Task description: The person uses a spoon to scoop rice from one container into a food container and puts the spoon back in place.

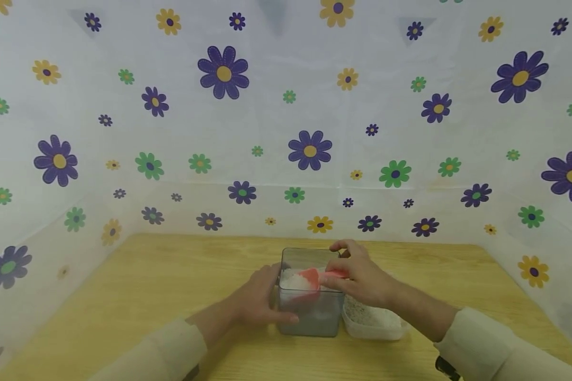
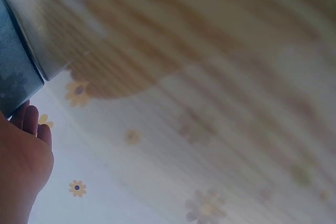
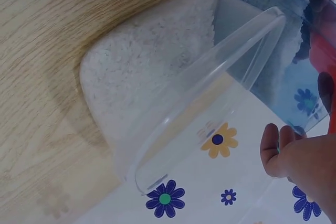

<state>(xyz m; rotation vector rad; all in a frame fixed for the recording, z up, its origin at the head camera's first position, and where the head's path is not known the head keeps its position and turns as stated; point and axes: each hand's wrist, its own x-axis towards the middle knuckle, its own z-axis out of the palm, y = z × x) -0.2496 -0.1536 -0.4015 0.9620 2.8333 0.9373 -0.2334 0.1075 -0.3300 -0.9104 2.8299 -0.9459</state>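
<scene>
One left hand (image 1: 252, 299), thumb spread from fingers, is laid against the left side of one grey container (image 1: 310, 317). Inside, at white grains (image 1: 291, 281), one red scoop (image 1: 310, 276) is pinched by one right hand (image 1: 364, 275); just right, one clear tub (image 1: 374, 333) of grains is set.

Booth-like work spot: floral sheeting (image 1: 267, 119) on three sides of wood-grain table (image 1: 171, 275).

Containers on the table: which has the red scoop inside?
The tall, grey-tinted container, touched by the left hand: the red scoop dips inside it. The low, clear tub beside it holds grains, no scoop.
</scene>
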